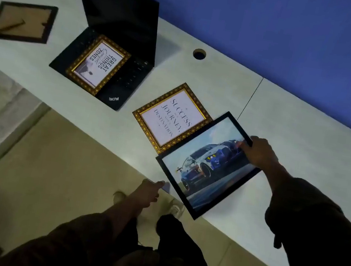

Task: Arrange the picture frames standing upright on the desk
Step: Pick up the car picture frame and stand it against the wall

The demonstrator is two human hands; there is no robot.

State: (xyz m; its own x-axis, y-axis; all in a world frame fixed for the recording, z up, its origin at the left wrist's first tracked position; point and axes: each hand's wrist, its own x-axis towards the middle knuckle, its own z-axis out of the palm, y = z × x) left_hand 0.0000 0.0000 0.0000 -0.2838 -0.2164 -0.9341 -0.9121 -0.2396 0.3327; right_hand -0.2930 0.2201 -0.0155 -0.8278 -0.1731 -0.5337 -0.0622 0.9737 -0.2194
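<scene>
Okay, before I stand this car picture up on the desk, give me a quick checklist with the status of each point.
1. Right hand grips the car picture frame at its far corner: ok.
2. Left hand supports the frame: not ok, it is open near the desk edge, off the frame.
3. Frame clear of its neighbour: not ok, it overlaps a corner of the gold "Success" frame.
4. Bare desk beyond the right hand to stand it on: ok.
5. Rear stand folded out: cannot tell, the back is hidden.
6. Other frames upright: not ok, the "Great Things" frame lies on the laptop, and the black frame lies face down.
</scene>
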